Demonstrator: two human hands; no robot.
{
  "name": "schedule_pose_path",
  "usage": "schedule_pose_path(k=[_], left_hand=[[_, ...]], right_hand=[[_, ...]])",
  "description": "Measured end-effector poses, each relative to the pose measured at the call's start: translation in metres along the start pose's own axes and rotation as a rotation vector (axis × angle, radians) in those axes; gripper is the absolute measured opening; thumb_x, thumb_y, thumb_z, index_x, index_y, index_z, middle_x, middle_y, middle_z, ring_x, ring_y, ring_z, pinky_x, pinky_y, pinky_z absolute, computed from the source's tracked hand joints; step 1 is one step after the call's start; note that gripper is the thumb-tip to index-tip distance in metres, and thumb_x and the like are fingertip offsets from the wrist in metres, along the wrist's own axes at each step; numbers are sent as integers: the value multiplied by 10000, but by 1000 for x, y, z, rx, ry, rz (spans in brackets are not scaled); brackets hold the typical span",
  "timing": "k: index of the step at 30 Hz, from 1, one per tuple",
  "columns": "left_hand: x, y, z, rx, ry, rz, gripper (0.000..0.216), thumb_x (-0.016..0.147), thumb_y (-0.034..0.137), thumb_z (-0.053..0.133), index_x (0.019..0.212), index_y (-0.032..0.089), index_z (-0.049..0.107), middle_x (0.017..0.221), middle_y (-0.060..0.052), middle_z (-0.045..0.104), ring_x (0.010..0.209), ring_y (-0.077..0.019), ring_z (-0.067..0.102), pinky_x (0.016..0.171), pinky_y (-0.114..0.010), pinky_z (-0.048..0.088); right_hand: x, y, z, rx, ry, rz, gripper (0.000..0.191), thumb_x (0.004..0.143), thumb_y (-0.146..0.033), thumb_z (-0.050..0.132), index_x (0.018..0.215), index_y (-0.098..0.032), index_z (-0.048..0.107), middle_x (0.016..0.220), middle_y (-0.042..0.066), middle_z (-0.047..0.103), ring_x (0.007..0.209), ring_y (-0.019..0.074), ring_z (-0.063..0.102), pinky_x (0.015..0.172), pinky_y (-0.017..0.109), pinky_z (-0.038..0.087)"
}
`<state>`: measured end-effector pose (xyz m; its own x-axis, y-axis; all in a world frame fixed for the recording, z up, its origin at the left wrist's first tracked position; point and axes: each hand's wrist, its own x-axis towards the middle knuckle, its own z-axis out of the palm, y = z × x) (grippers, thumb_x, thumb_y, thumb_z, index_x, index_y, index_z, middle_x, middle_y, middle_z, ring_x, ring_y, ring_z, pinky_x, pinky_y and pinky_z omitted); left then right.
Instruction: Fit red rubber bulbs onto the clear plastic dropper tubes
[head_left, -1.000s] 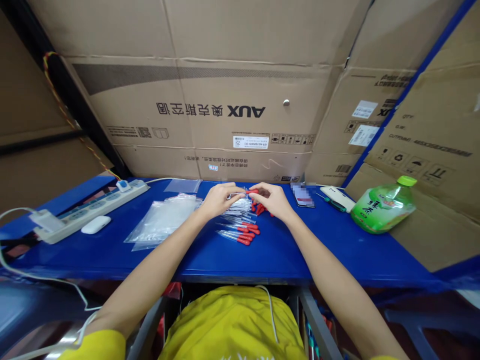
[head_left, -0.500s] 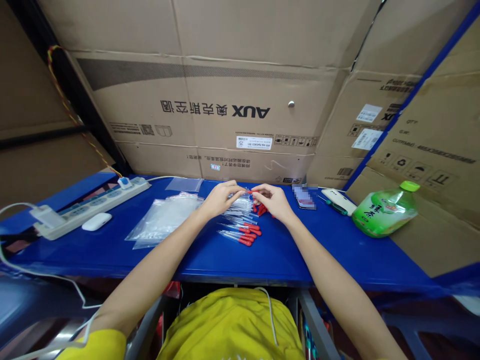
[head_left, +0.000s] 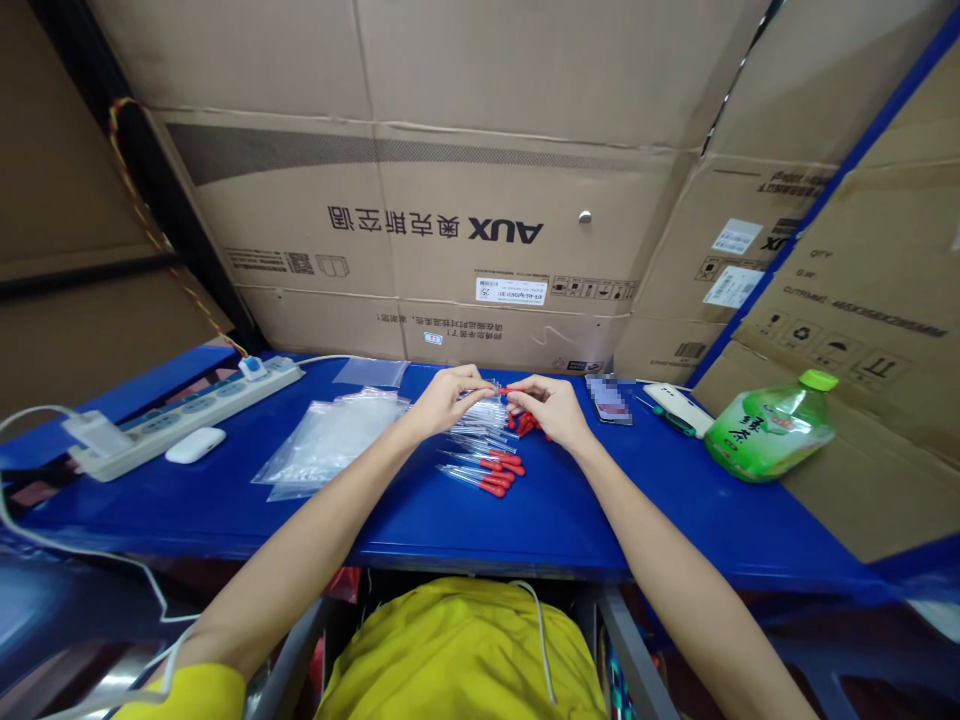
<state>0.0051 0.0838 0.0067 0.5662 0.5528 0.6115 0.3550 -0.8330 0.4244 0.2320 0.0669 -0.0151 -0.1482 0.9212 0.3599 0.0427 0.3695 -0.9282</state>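
Observation:
My left hand point(head_left: 448, 402) and my right hand point(head_left: 556, 410) meet fingertip to fingertip over the blue table. Between them is a small red rubber bulb point(head_left: 504, 391), pinched by my right fingers. My left thumb and forefinger are pressed together on what looks like a thin glass tube, mostly hidden. Below the hands lies a pile of clear glass tubes point(head_left: 480, 425). Loose red bulbs point(head_left: 528, 424) sit by my right fingers. Nearer to me, several droppers with red bulbs point(head_left: 491, 484) lie with their tips pointing left.
Clear plastic bags point(head_left: 330, 440) lie left of the tubes. Further left are a power strip point(head_left: 187, 415) and a white case point(head_left: 195, 445). A phone point(head_left: 609, 398), a white device point(head_left: 679, 408) and a green bottle point(head_left: 772, 425) stand to the right. Cardboard point(head_left: 450, 180) walls the back.
The whole view has shifted slightly. My hands stay together over the tubes, with only a small shift of the fingers around the red bulb.

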Motion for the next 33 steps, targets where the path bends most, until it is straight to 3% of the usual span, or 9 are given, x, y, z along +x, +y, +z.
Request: schedule_pose_path(k=[27,33], left_hand=[[-3,-3,-1,-36,-79,14,374,1035,432,543,1062,164,802,844,-62,647,757,-150,594,716,-267,453],[-2,-2,-1,-29,-29,3,352,1028,415,566,1051,154,802,849,-62,655,763,-150,602,722,-267,451]], right_hand=[[-5,-5,3,-51,-60,-32,380,730,-540,833,868,-190,774,735,65,788,680,257,769,698,389,644],[-5,-5,4,-35,-53,-52,372,739,-522,834,890,-187,779,753,65,791,685,252,766,704,390,643]])
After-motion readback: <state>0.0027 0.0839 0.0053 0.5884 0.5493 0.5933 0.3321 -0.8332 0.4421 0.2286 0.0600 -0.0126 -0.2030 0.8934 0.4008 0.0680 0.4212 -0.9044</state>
